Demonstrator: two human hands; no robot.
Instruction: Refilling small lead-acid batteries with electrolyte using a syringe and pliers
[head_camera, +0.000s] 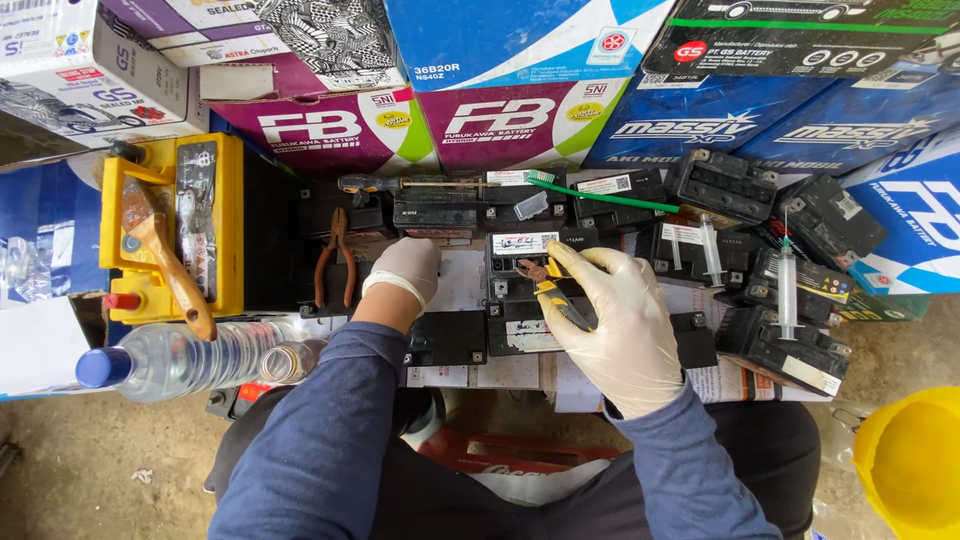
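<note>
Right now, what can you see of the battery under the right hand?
The battery is a small black box, plastic by the look, dusty, with a white label on its top. It sits flat among other black batteries. The gloved right hand holds a yellow-handled tool against its top; the gloved left hand rests apart.

Bright, even daylight with soft shadows; sharp focus throughout, mild wide-angle bending at the edges, no strong glare
</note>
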